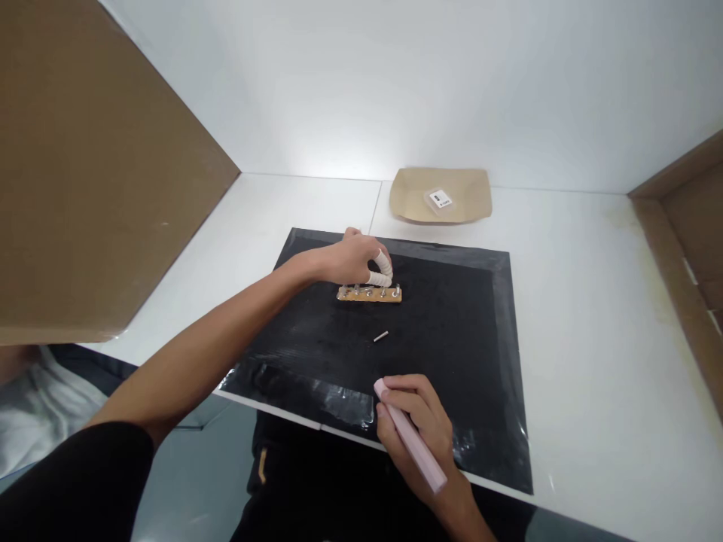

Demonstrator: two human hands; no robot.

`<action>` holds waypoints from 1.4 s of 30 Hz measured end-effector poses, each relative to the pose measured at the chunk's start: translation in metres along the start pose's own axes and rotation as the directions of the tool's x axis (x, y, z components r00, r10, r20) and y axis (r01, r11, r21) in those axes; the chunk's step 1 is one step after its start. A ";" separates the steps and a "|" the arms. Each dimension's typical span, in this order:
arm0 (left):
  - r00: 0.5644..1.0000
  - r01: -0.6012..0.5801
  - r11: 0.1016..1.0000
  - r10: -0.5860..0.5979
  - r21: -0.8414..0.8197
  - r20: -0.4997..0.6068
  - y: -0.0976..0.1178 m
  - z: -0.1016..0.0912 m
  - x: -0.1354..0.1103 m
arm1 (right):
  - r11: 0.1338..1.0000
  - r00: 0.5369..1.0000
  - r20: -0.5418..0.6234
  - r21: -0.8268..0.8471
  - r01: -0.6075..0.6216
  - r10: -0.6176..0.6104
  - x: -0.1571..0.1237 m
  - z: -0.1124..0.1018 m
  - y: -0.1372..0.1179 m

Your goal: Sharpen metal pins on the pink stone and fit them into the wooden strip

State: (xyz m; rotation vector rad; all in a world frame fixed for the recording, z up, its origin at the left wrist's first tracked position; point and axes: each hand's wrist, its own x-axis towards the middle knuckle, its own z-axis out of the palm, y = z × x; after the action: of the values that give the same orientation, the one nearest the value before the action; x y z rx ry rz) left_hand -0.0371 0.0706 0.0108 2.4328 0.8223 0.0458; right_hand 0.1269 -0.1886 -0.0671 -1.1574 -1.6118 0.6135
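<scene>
Two things are in your hands. Your left hand (353,260) reaches out to a short wooden strip (370,295) that lies flat on the black mat (452,339), about midway between the near and far edges of the desk (593,339). Its fingers (382,267) are curled down and drawn together over the row of metal studs (382,290) standing up from the strip. One finger is wrapped in white. From this height it looks as if they pinch a single stud, but they may only be pressing on the strip.

Your right hand (421,429) rests at the near edge of the desk, its fingers closed round a slim pink tool (410,444) held like a pen.

Judge the strip as light and stiff. It will likely skate on the glossy mat if you push it sideways, so hold it by its long sides or press straight down. The studs are small, hard and smooth, and best taken at the tip between two fingertips. The wrapped finger should add some grip.

A loose pin (380,336) lies on the mat between your hands, well apart from both. It is likely to roll.

A paper tray (418,199) with a small packet (440,199) in it sits at the far edge.
</scene>
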 end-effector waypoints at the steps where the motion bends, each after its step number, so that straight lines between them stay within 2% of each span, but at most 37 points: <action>1: 0.999 -0.016 0.999 0.017 0.032 -0.048 0.001 0.003 -0.005 | 1.000 1.000 -0.007 0.002 -0.001 0.001 0.000 0.000 0.000; 4: 0.963 -0.016 0.989 0.055 0.145 -0.265 0.007 0.016 -0.021 | 1.000 1.000 -0.007 0.016 0.007 -0.007 0.001 0.000 0.001; 8: 0.845 0.056 0.955 0.110 0.292 -0.523 0.015 0.042 -0.040 | 0.999 1.000 -0.010 0.023 0.027 -0.027 0.000 0.001 0.002; 13: 0.770 0.108 0.918 0.166 0.382 -0.617 0.023 0.066 -0.056 | 1.000 1.000 -0.008 0.027 0.011 -0.011 -0.002 0.002 0.003; 19: 0.664 0.182 0.921 0.144 0.345 -0.734 0.022 0.073 -0.050 | 0.999 0.999 -0.022 0.037 0.024 -0.023 -0.001 0.001 0.002; 21: 0.671 0.184 0.922 0.136 0.341 -0.729 0.020 0.073 -0.046 | 0.999 0.999 -0.026 0.031 0.023 -0.023 0.000 0.002 0.002; 24: 0.724 0.142 0.923 0.149 0.357 -0.673 0.016 0.075 -0.044 | 0.999 0.999 -0.031 0.029 0.027 -0.027 0.000 0.002 0.002; 26: 0.745 0.118 0.924 0.160 0.364 -0.648 0.015 0.077 -0.046 | 0.999 0.999 -0.032 0.027 0.033 -0.032 0.000 0.002 0.002; 37: 0.750 0.074 0.914 0.213 0.399 -0.626 0.014 0.084 -0.055 | 0.999 1.000 -0.016 0.023 0.027 -0.027 -0.002 0.002 0.003; 42: 0.771 0.085 0.922 0.180 0.378 -0.611 0.016 0.084 -0.058 | 1.000 1.000 -0.022 0.007 0.022 -0.022 0.000 0.001 0.001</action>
State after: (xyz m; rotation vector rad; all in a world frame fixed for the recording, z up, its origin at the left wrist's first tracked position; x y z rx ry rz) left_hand -0.0579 -0.0155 -0.0431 2.8481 1.1404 0.8591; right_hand 0.1261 -0.1884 -0.0685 -1.1364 -1.6005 0.5904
